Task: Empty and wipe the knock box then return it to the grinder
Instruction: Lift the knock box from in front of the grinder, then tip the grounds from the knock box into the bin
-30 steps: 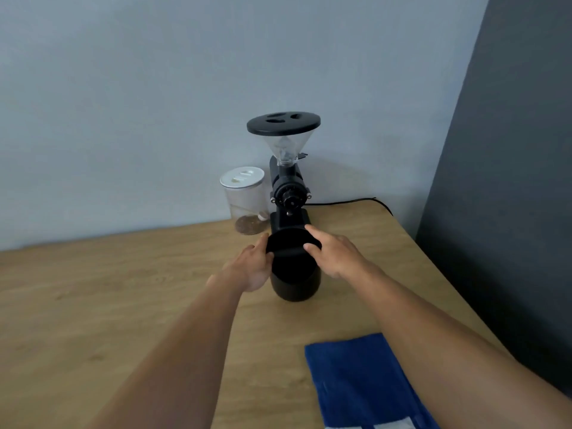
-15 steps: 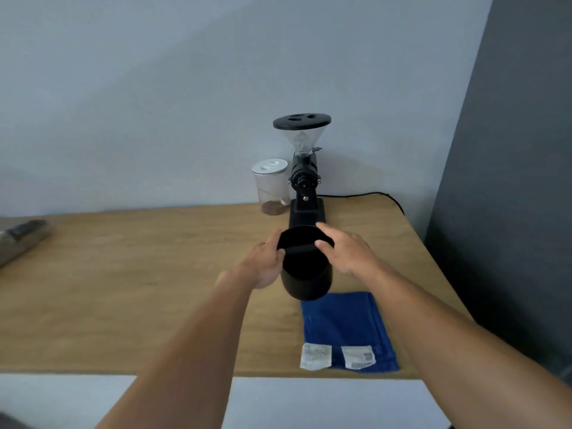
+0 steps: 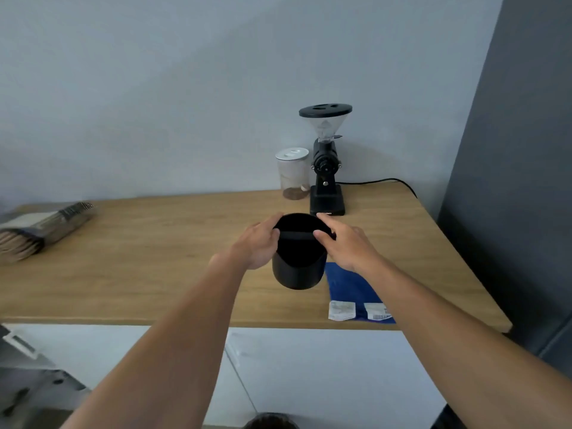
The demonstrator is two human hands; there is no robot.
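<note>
The black round knock box (image 3: 298,267) with a bar across its mouth is held above the wooden table (image 3: 154,258), lifted off it. My left hand (image 3: 258,243) grips its left rim and my right hand (image 3: 346,243) grips its right rim. The black grinder (image 3: 326,168) with a clear hopper stands at the back of the table near the wall, apart from the box. A blue cloth (image 3: 349,289) with white labels lies at the table's front edge, just right of the box.
A clear jar (image 3: 293,174) with a white lid stands left of the grinder. A stack of paper bags (image 3: 40,230) lies at the table's left end. The grinder's cable (image 3: 380,181) runs right along the wall. A dark round object (image 3: 270,422) shows at the bottom edge.
Both hands have drawn the knock box away from the grinder's base toward me and raised it. The view has pulled back, showing the table's front edge.
</note>
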